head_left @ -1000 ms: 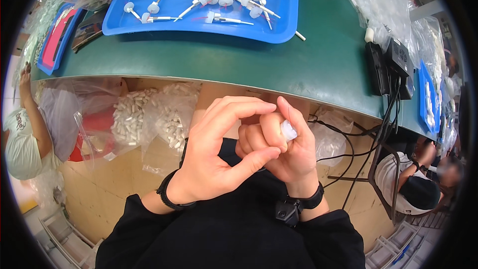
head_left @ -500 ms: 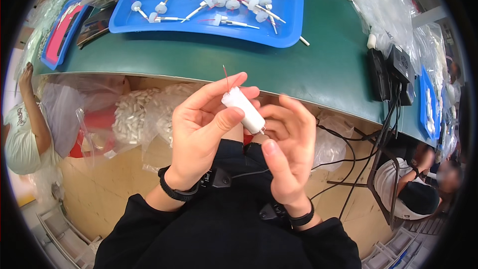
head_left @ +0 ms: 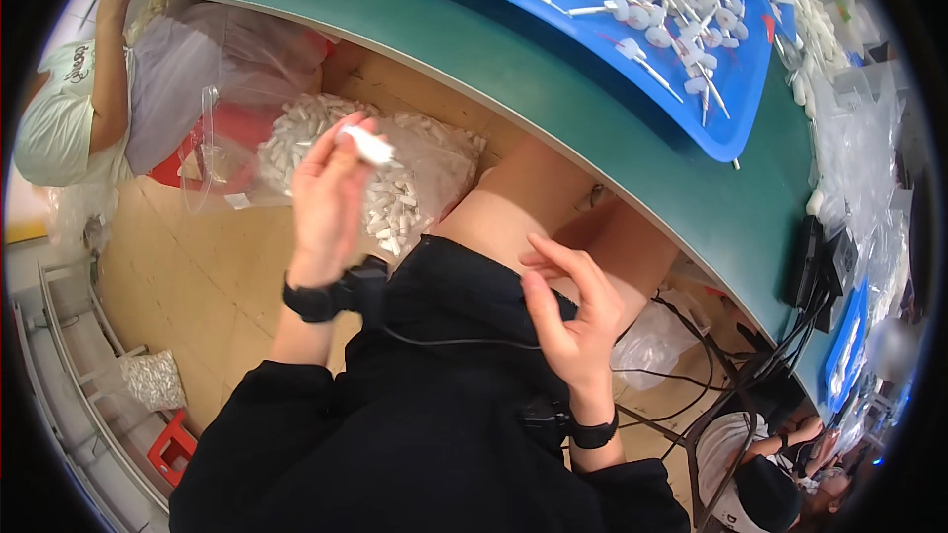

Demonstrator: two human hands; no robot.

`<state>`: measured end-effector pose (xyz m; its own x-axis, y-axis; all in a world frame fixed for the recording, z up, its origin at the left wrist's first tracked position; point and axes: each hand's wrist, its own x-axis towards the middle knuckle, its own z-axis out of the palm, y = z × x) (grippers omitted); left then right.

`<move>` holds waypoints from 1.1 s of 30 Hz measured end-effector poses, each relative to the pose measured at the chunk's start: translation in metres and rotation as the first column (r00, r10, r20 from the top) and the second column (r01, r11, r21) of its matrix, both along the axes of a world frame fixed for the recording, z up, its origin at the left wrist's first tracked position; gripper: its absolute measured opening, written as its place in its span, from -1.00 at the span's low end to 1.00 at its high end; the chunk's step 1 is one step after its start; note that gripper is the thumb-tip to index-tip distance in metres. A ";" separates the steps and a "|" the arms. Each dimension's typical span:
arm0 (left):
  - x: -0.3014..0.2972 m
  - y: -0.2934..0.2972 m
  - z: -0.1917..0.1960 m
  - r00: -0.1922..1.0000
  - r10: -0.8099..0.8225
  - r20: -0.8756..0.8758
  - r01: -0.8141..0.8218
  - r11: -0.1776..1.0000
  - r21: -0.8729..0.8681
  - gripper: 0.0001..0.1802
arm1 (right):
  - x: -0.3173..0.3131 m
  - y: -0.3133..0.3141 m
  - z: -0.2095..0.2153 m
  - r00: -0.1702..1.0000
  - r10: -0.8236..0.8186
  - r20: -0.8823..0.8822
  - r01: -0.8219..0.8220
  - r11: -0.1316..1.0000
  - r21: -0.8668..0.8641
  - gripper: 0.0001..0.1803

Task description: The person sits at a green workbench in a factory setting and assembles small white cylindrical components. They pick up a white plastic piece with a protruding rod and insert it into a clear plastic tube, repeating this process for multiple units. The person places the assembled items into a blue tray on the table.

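My left hand (head_left: 331, 197) is raised at the left, over the floor beside my leg, with a small white cylinder (head_left: 371, 146) between thumb and fingers. Motion blurs the cylinder's far end. Just beyond and below it sits a clear plastic bag (head_left: 444, 143) of many similar white pieces (head_left: 393, 209). My right hand (head_left: 581, 316) hovers above my lap with thumb and index finger apart and nothing between them. On the green table stands a blue tray (head_left: 726, 138) full of thin white rods with round translucent discs, some with red wires.
The green table's edge (head_left: 513, 111) runs diagonally ahead of my knees. Black power boxes and cables (head_left: 805, 301) hang at the right. One person's arm (head_left: 114, 89) shows at far left; another person (head_left: 760, 489) sits at lower right. A red plastic item (head_left: 174, 446) lies lower left.
My left hand has carried the white cylinder leftward, away from my right hand, toward the bag. My right hand has let go of it and sits slightly lower. The whole view has turned left.
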<state>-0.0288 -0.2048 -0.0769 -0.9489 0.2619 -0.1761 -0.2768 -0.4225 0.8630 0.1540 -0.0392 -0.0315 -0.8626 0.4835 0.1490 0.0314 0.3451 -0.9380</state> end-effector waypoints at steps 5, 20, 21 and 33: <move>-0.039 -0.088 -0.151 0.865 -0.363 0.347 0.491 0.464 -0.737 -0.74 | 0.014 0.025 0.009 0.992 -0.041 0.119 0.030 0.995 0.091 -0.85; -0.055 0.008 -0.062 0.300 -0.840 0.452 0.537 -0.243 -0.808 -0.50 | -0.068 0.168 0.117 0.935 -0.243 0.258 -0.062 0.604 0.794 -0.76; -0.051 0.015 -0.034 0.271 -0.899 0.344 0.644 -0.097 -0.759 -0.57 | -0.073 0.174 0.109 0.912 -0.251 0.324 -0.147 0.537 0.831 -0.73; 0.031 0.141 0.120 0.636 -0.708 -0.308 0.735 0.677 -0.038 -0.65 | -0.021 0.116 0.129 0.957 0.157 0.243 -0.273 0.766 0.581 -0.88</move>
<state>0.0019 -0.0636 0.0427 -0.4521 0.8846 0.1145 -0.2836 -0.2643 0.9218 0.1328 0.0768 0.0980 -0.9719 0.1421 0.1876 0.0244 0.8537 -0.5202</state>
